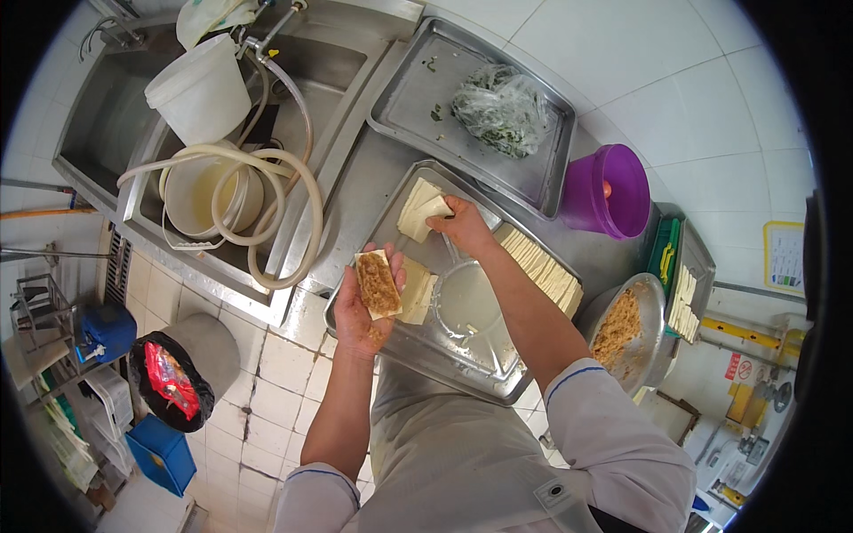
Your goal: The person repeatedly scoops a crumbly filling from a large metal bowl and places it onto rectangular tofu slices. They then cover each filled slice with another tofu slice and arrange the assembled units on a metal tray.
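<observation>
On the palm of my left hand (357,322) lies a pale rectangular tofu slice (378,284) spread with brown filling; the fingers curl round its edges. My right hand (464,228) pinches a plain tofu slice (434,210) at a small stack of tofu slices (413,216), in the far left part of a metal tray (426,353). More pale slices (417,298) lie in the tray beside my left hand, partly hidden by it. A long row of slices (542,274) stands along the tray's right side, partly behind my right forearm.
A metal bowl of orange-brown filling (619,330) stands at right, near a purple bucket (611,191). Behind lies a second tray (409,115) with a plastic bag of greens (502,111). At left, a sink (342,67) holds white buckets and a coiled hose (311,244).
</observation>
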`<state>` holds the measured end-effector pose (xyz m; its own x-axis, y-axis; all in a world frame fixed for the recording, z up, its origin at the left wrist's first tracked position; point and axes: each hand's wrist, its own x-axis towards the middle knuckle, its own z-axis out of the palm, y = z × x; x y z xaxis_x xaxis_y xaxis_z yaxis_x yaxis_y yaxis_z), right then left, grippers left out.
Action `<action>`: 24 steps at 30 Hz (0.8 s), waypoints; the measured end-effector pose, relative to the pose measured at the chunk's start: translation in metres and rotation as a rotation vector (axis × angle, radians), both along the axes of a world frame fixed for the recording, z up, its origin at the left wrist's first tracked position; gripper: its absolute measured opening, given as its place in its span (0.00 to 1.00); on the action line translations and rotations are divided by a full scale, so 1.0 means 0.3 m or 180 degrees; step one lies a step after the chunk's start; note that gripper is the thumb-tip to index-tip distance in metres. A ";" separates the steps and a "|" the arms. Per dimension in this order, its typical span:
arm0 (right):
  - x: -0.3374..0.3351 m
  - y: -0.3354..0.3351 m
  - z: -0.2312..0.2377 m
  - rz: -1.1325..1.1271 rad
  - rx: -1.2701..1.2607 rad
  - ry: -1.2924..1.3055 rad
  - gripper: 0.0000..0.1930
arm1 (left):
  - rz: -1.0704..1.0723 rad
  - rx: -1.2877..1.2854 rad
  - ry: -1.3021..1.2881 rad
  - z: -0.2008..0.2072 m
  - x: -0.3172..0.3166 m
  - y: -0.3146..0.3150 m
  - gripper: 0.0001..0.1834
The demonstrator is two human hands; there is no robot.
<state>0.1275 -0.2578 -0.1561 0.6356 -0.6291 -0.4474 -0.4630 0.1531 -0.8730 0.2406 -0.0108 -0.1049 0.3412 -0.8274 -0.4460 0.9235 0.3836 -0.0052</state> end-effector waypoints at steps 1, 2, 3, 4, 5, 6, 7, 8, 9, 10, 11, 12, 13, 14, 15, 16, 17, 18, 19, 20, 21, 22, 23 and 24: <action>-0.002 -0.002 0.005 0.0006 0.0085 -0.0009 0.19 | -0.0001 0.0031 0.0013 -0.001 0.000 -0.002 0.31; -0.004 -0.003 0.013 -0.0015 0.0203 -0.0003 0.18 | 0.0009 0.0038 0.0011 -0.003 0.001 -0.004 0.31; -0.006 -0.004 0.027 0.0058 0.0225 -0.0068 0.17 | -0.0012 0.0088 0.0013 -0.006 0.005 -0.006 0.31; -0.007 -0.006 0.046 0.0105 0.0278 -0.0119 0.16 | -0.0020 0.0115 0.0001 -0.012 0.012 -0.010 0.31; -0.007 -0.005 0.069 0.0114 0.0369 -0.0072 0.15 | -0.0017 0.0075 -0.0064 -0.019 0.021 -0.015 0.31; -0.007 -0.001 0.097 0.0182 0.0342 -0.0138 0.15 | -0.0059 0.0097 -0.0076 -0.028 0.032 -0.024 0.31; -0.007 0.003 0.129 0.0216 0.0349 -0.0111 0.15 | -0.0087 0.0051 -0.0144 -0.040 0.048 -0.036 0.31; -0.006 0.007 0.164 0.0263 0.0395 -0.0176 0.15 | -0.0100 0.0054 -0.0222 -0.052 0.062 -0.049 0.31; -0.005 0.011 0.200 0.0284 0.0294 -0.0062 0.15 | -0.0146 0.0044 -0.0273 -0.064 0.073 -0.063 0.31; -0.004 0.015 0.238 0.0317 0.0235 -0.0038 0.15 | -0.0180 0.0087 -0.0332 -0.074 0.083 -0.077 0.31; -0.005 0.020 0.277 0.0346 0.0206 -0.0042 0.15 | -0.0200 0.0155 -0.0402 -0.083 0.089 -0.094 0.31; -0.007 0.024 0.317 0.0390 0.0145 0.0070 0.15 | -0.0235 0.0132 -0.0386 -0.092 0.092 -0.114 0.31; -0.013 0.027 0.357 0.0435 0.0116 0.0154 0.16 | -0.0254 0.0137 -0.0381 -0.098 0.094 -0.133 0.31; -0.018 0.031 0.395 0.0482 0.0083 0.0236 0.16 | -0.0269 0.0139 -0.0377 -0.103 0.097 -0.153 0.31; -0.024 0.040 0.432 0.0484 0.0152 0.0150 0.16 | -0.0291 0.0132 -0.0396 -0.105 0.096 -0.174 0.32; -0.033 0.052 0.468 0.0486 0.0218 0.0065 0.17 | -0.0306 0.0064 -0.0391 -0.106 0.092 -0.195 0.32; -0.044 0.063 0.503 0.0488 0.0280 -0.0021 0.17 | -0.0320 -0.0008 -0.0388 -0.104 0.084 -0.218 0.33; -0.055 0.076 0.535 0.0521 0.0449 -0.0086 0.17 | -0.0338 -0.0045 -0.0374 -0.100 0.075 -0.240 0.33; -0.069 0.090 0.563 0.0551 0.0619 -0.0150 0.18 | -0.0388 -0.0074 -0.0387 -0.093 0.062 -0.261 0.34; -0.082 0.102 0.586 0.0601 0.0799 -0.0297 0.18 | -0.0436 -0.0263 -0.0378 -0.082 0.045 -0.278 0.33; -0.092 0.109 0.604 0.0669 0.1072 -0.0184 0.21 | -0.0497 -0.0383 -0.0346 -0.069 0.027 -0.294 0.32; -0.105 0.117 0.619 0.0745 0.1102 -0.0312 0.20 | -0.0559 -0.0537 -0.0329 -0.053 0.010 -0.307 0.32; -0.117 0.127 0.629 0.0816 0.1129 -0.0433 0.18 | -0.0688 -0.0406 -0.0224 -0.035 -0.005 -0.325 0.33; -0.131 0.132 0.640 0.0929 0.1151 -0.0674 0.17 | -0.0744 -0.0658 -0.0311 -0.013 -0.024 -0.332 0.33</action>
